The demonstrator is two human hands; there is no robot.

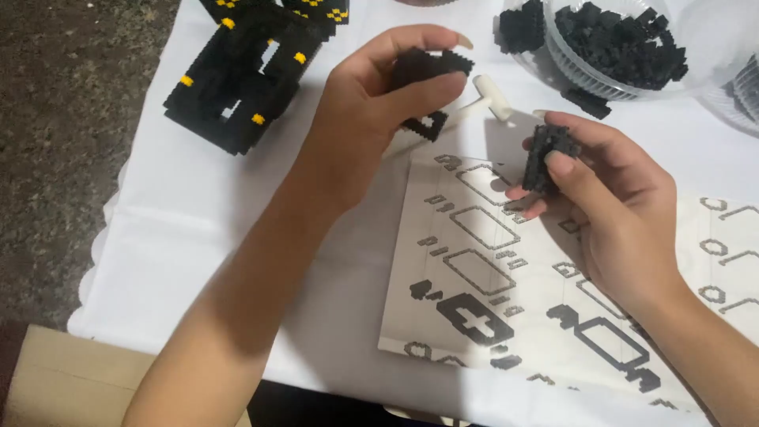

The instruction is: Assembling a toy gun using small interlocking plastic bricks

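The left hand (pixel 371 103) pinches a small black studded brick assembly (pixel 427 67) between curled fingers (pixel 431 87) and thumb, above the white-clothed desk (pixel 198 205). The right hand (pixel 609 198) grips a knobbly black block cluster (pixel 547 154), fingers closed, over a printed instruction sheet (pixel 490 261). A clear plastic bowl (pixel 569 67) of black bricks sits far right.

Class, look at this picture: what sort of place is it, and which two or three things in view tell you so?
Probably a table at home used for a building-block hobby. A white tablecloth covers it, a printed instruction sheet lies open, a clear bowl holds small black bricks, and each hand, left and right, holds a black brick piece.
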